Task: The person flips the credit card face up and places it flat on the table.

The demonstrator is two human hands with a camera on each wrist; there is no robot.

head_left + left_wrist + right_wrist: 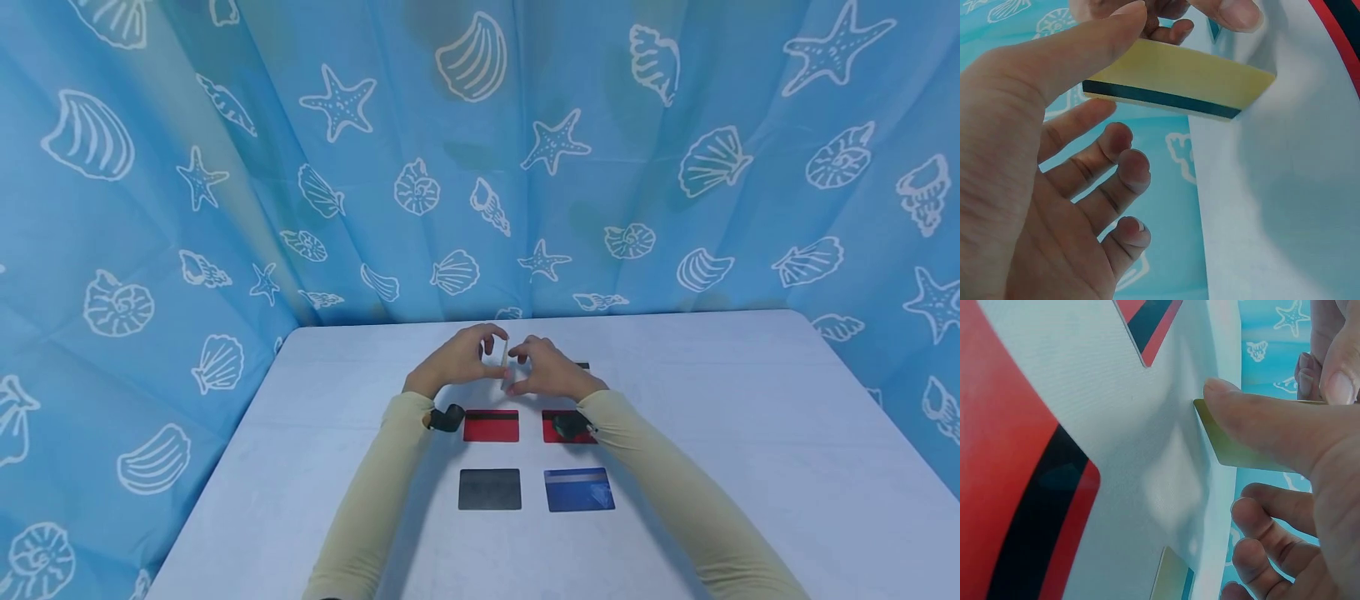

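My left hand (467, 357) pinches a yellow card (1191, 78) with a dark stripe between its thumb and index finger; the other fingers are loosely bent. Held above the far part of the table, the card shows nearly edge-on in the head view. Close by on its other side is my right hand (551, 368), its thumb (1266, 419) overlapping the card in the right wrist view. The right fingers are bent and stand apart from the thumb; whether they touch the card cannot be told.
On the white table (330, 500) lie a red card (491, 427), another red card (558, 415) partly under the right wrist camera, a black card (490, 489) and a blue card (579, 490). A striped pale card (1169, 578) lies near the right wrist. A shell-patterned curtain (420, 233) hangs behind.
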